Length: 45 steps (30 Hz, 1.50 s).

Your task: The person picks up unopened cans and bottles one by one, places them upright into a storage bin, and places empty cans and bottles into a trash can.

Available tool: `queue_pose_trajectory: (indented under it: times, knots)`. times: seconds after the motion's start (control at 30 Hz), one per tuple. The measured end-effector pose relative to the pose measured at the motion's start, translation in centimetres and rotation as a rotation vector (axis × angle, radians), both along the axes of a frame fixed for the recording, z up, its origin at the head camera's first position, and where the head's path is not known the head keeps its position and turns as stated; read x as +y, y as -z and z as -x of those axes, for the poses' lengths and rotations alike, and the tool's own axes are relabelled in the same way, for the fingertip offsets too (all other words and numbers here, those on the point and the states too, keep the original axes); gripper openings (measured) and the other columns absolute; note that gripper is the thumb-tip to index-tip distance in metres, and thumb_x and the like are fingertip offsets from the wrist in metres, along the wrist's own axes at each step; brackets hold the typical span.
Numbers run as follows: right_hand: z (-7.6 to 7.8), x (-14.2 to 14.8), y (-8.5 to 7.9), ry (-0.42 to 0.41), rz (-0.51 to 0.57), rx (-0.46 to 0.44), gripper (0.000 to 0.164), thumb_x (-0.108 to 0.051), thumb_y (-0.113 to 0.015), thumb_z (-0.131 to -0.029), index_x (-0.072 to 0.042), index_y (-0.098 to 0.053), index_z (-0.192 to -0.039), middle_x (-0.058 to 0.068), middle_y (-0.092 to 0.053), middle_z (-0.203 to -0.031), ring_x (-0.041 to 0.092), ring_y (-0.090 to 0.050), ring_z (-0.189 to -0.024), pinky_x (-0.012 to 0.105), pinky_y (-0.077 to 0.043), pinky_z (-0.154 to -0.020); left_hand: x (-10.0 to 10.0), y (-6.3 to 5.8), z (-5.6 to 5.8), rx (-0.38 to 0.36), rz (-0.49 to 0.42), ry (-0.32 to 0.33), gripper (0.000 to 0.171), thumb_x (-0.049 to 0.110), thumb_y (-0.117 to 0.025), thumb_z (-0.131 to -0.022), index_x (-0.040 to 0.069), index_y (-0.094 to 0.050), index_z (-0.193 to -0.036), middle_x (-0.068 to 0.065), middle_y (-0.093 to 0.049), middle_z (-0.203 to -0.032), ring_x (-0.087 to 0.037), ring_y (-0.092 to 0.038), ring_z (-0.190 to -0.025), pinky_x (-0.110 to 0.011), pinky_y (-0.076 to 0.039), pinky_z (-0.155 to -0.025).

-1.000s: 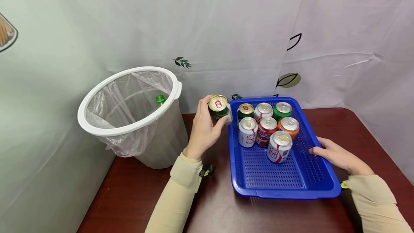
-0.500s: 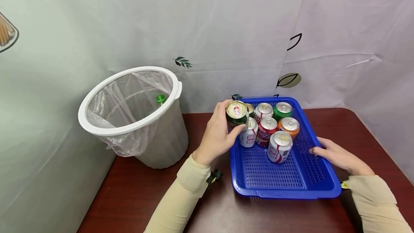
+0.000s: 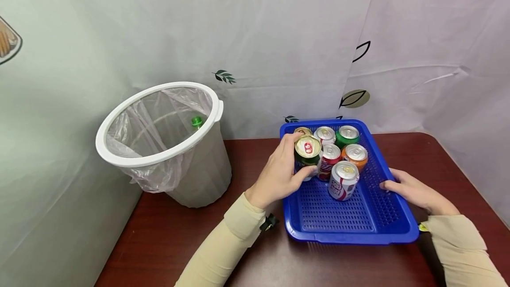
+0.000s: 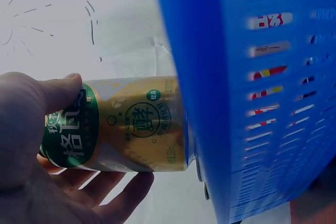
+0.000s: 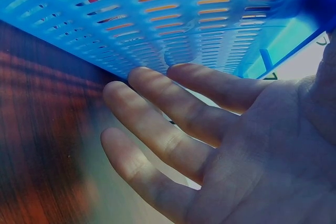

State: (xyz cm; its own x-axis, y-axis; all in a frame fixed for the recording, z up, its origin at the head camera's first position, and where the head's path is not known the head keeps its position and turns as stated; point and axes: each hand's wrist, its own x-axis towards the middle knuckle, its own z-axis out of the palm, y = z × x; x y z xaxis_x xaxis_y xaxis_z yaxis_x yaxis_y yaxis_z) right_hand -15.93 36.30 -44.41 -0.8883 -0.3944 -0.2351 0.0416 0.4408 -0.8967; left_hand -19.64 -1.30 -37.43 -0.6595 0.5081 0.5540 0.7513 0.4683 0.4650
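In the head view my left hand (image 3: 280, 172) grips a green-and-gold drink can (image 3: 308, 149) upright by its side, over the left part of a blue plastic basket (image 3: 330, 236). That can (image 4: 142, 124) shows a green oval label in the left wrist view, thumb on one side, fingers on the other. It hides most of a white can behind it. My right hand (image 3: 418, 193) holds the basket's right rim, thumb over the edge; its fingers (image 5: 163, 140) lie along the outer wall. Within the basket stand a red can (image 3: 329, 159), an orange can (image 3: 356, 157) and a white can (image 3: 343, 183).
At the left stands a grey bin (image 3: 207, 169) with a white rim and clear liner; a green-capped bottle (image 3: 197, 122) shows inside. Further back in the basket are a green can (image 3: 348, 136) and another white can (image 3: 325, 135). A patterned cloth (image 3: 255, 48) hangs behind the dark red table (image 3: 167, 242).
My left hand has carried the green-and-gold can rightward and slightly nearer, from beside the basket's left rim to over the cans there. The right hand and basket have stayed in place.
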Motion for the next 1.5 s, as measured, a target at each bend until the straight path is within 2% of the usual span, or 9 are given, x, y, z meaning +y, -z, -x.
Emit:
queue_pose_trajectory:
  times: [0.33,0.57,0.8,0.9,1.13,1.33,1.5]
  knots:
    - [0.1,0.0,0.0,0.01,0.003,-0.008,0.063,-0.013,-0.046,-0.106,0.02,-0.018,-0.151,0.042,-0.06,-0.126,0.023,-0.077,-0.088,0.046,-0.064,-0.07,0.6,0.8,-0.5,-0.004,0.021,0.065,0.074,0.029,-0.08,-0.091,0.004,-0.037,-0.146,-0.009,-0.053,-0.132,-0.017,-0.058,-0.122,-0.03,-0.051,-0.107]
    - [0.1,0.0,0.1,0.006,-0.001,-0.007,0.063,-0.013,-0.045,-0.106,0.021,-0.018,-0.151,0.041,-0.061,-0.125,0.023,-0.077,-0.087,0.046,-0.064,-0.069,1.4,1.7,-0.4,-0.002,0.093,0.104,0.072,0.031,-0.08,-0.09,0.004,-0.041,-0.144,-0.007,-0.054,-0.134,-0.016,-0.056,-0.121,-0.028,-0.048,-0.109]
    - [0.1,0.0,0.1,0.0,0.002,-0.007,0.063,-0.014,-0.045,-0.107,0.021,-0.017,-0.151,0.042,-0.06,-0.126,0.022,-0.077,-0.087,0.046,-0.064,-0.069,1.7,2.8,-0.1,0.07,0.262,0.059,0.072,0.044,-0.078,-0.09,0.006,-0.046,-0.142,-0.005,-0.058,-0.136,-0.018,-0.053,-0.129,-0.032,-0.042,-0.115]
    - [0.1,0.0,0.1,0.0,-0.001,-0.003,0.063,-0.013,-0.045,-0.107,0.021,-0.017,-0.151,0.042,-0.06,-0.126,0.022,-0.077,-0.087,0.046,-0.064,-0.069,1.9,3.2,0.0,0.075,0.321,0.047,0.072,0.047,-0.077,-0.09,0.009,-0.047,-0.144,-0.002,-0.059,-0.135,-0.018,-0.052,-0.13,-0.035,-0.041,-0.116]
    - [0.1,0.0,0.1,0.009,0.001,-0.007,0.063,-0.013,-0.046,-0.106,0.02,-0.017,-0.152,0.042,-0.059,-0.127,0.024,-0.077,-0.088,0.046,-0.064,-0.069,2.2,3.9,0.3,0.041,0.366,0.04,0.071,0.047,-0.078,-0.089,0.011,-0.047,-0.142,-0.001,-0.06,-0.134,-0.018,-0.048,-0.134,-0.045,-0.029,-0.127]
    - [0.1,0.0,0.1,0.016,-0.003,-0.009,0.064,-0.013,-0.046,-0.106,0.02,-0.017,-0.152,0.043,-0.059,-0.127,0.025,-0.077,-0.088,0.047,-0.064,-0.069,2.2,4.3,0.6,0.069,0.409,0.037,0.066,0.048,-0.079,-0.087,0.013,-0.051,-0.136,0.001,-0.058,-0.133,-0.016,-0.046,-0.132,-0.043,-0.033,-0.124]
    - [0.1,0.0,0.2,0.019,-0.006,-0.01,0.063,-0.013,-0.046,-0.106,0.02,-0.018,-0.152,0.043,-0.059,-0.127,0.024,-0.077,-0.088,0.047,-0.064,-0.069,2.2,4.4,0.6,0.066,0.436,0.034,0.067,0.049,-0.08,-0.087,0.013,-0.052,-0.136,0.001,-0.058,-0.133,-0.016,-0.045,-0.133,-0.045,-0.03,-0.126]
